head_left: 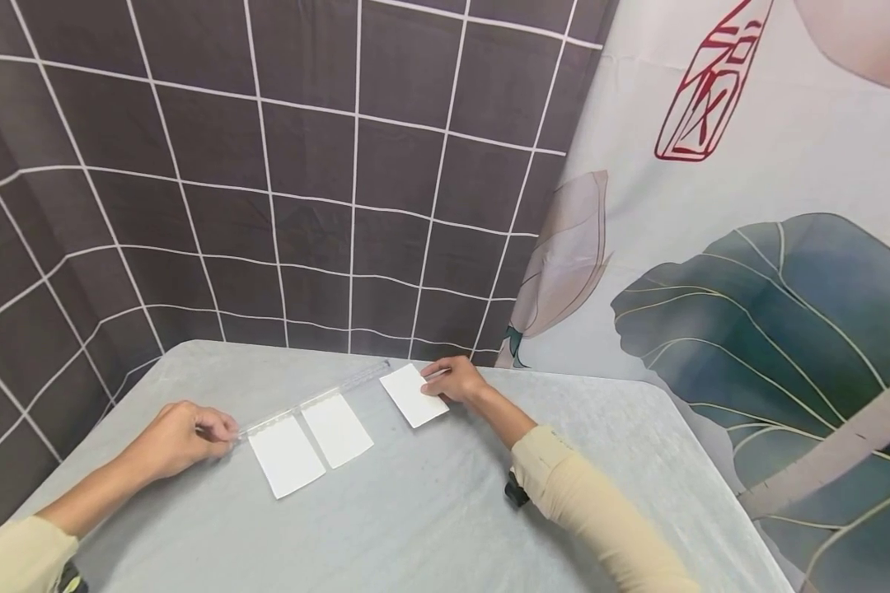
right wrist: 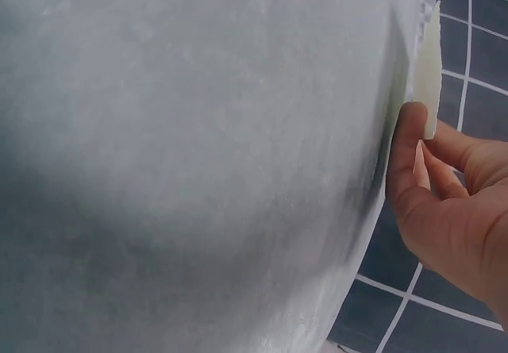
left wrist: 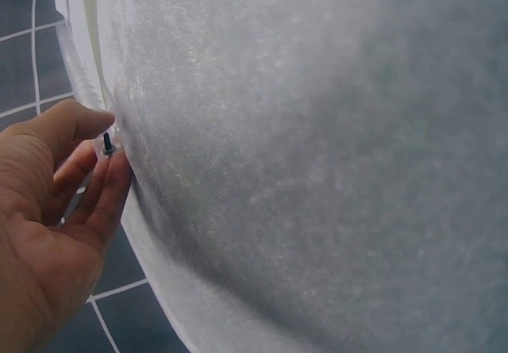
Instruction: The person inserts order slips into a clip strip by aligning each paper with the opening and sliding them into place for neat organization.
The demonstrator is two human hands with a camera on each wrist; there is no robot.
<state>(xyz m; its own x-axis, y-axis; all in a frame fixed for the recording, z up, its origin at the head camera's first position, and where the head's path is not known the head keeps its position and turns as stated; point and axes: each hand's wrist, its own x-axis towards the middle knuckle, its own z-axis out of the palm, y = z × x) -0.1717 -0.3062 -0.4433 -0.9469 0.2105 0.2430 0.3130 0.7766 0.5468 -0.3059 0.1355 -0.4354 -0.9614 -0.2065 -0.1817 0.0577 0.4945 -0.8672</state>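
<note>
A long clear plastic strip (head_left: 352,381), marked along its length like a ruler, lies slantwise on the table. My left hand (head_left: 193,432) pinches its near left end between thumb and fingers; in the left wrist view a small dark piece (left wrist: 108,142) shows between the fingertips. Two white cards (head_left: 288,455) (head_left: 337,430) lie side by side with their upper edges at the strip. Beyond the strip's right end, my right hand (head_left: 456,379) pinches a third white card (head_left: 413,397) by its right edge. That card appears edge-on and slightly raised in the right wrist view.
A pale grey cloth covers the table (head_left: 430,519). Behind it hangs a dark gridded curtain (head_left: 304,231), and to the right a white one printed with leaves (head_left: 771,313). The table's back edge runs close behind the right hand.
</note>
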